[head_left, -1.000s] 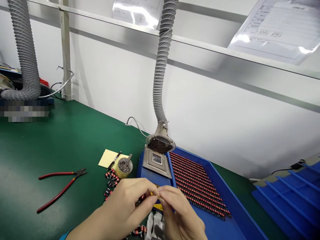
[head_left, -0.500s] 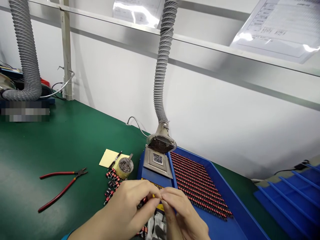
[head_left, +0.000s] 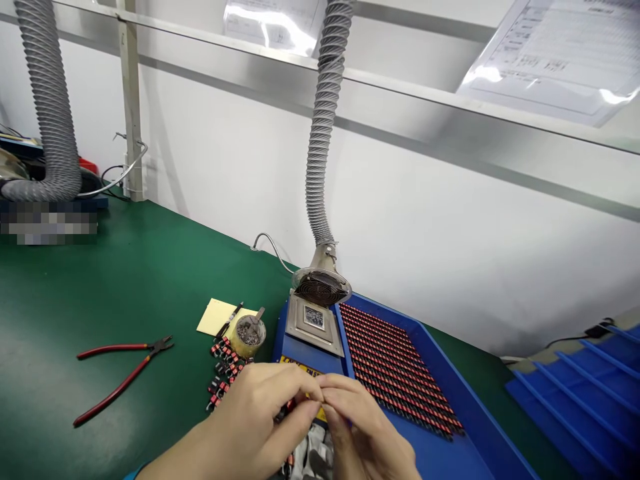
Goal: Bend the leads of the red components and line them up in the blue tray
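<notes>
My left hand (head_left: 255,417) and my right hand (head_left: 363,423) meet at the bottom middle, fingertips pinched together. Whatever lies between them is too small and covered to make out. Just left of them is a heap of small red and black parts (head_left: 223,373), partly hidden behind my left hand. Below the fingertips, grey-white crumpled material (head_left: 316,453) shows between my wrists. Behind the hands stands a blue machine (head_left: 295,350) with a metal plate and a small shiny window on top.
A blue tray (head_left: 493,433) on the right holds many rows of red and black parts. Red-handled pliers (head_left: 117,383) lie open at left. A cup of grey bits (head_left: 249,333), a pen (head_left: 230,320) and yellow paper (head_left: 213,313) sit nearby. A fume hose (head_left: 323,153) hangs above the machine.
The hands stay pinched together in nearly the same place, with only slight finger movement. The whole view has shifted very slightly.
</notes>
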`<state>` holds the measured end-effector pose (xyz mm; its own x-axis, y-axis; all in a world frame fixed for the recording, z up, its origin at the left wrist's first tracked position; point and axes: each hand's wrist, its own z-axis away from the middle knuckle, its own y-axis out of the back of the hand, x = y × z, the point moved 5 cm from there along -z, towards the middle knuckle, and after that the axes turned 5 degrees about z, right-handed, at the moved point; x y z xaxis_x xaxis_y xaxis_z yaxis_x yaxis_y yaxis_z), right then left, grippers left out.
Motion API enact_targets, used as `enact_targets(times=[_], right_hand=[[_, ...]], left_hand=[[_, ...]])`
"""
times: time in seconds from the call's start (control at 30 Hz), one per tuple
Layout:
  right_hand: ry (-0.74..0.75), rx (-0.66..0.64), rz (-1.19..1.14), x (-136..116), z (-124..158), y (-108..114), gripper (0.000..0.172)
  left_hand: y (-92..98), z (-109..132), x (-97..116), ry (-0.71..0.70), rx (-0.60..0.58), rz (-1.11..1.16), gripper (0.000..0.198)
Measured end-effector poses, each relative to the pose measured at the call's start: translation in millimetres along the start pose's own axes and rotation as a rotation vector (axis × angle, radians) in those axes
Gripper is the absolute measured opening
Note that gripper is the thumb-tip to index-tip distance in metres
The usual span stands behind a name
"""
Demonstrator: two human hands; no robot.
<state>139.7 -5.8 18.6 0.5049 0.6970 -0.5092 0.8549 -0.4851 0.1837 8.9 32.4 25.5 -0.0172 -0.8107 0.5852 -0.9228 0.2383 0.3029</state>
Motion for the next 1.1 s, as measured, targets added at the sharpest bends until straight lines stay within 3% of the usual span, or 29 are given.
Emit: enact_targets(times=[0.07,0.13,0.2,0.27,0.33,0.47,0.73,0.93,1.03,1.1], right_hand=[[-0.178,0.038,-0.005,7,4,-3,0.014],[-0.48,-0.05,-0.197,21,11,-11,0.031],[-0.6,-0.13,-0.438,26,13,-17,0.044],[-0.478,-0.109,-0.491,24,7,-11,0.036],[-0.272,-0.071,-0.35,18,1,-2,0.011],[-0.048,-0.094,-0.114,9,-2,3,0.032],[-0.15,-0.142,-0.353,17,-6,-3,0.007],[-0.038,-0.145,-0.228,16,-8,2,0.01],[-0.057,-0.161,-0.105,15,-4,1,0.012],[-0.254,-0.164,-0.133,21,1,-2,0.015]], left_hand=[[-1.9,0,6,-0.138,-0.002,-0.196,0.021],[-4.8,1,9,-0.241,-0.007,-0.353,0.025],[-5.0,1,9,-0.237,0.0,-0.342,0.024],[-2.2,0,4,-0.139,0.024,-0.188,0.019],[0.5,0,-2,-0.004,0.039,0.002,0.015],[0.4,1,-10,0.231,-0.022,0.225,0.014],[-3.2,-2,-8,0.408,-0.155,0.309,0.016],[-3.3,-2,-9,0.32,-0.139,0.215,0.016],[-2.2,-4,-3,0.067,-0.065,0.001,0.019],[-4.0,-3,2,-0.124,-0.027,-0.219,0.022]])
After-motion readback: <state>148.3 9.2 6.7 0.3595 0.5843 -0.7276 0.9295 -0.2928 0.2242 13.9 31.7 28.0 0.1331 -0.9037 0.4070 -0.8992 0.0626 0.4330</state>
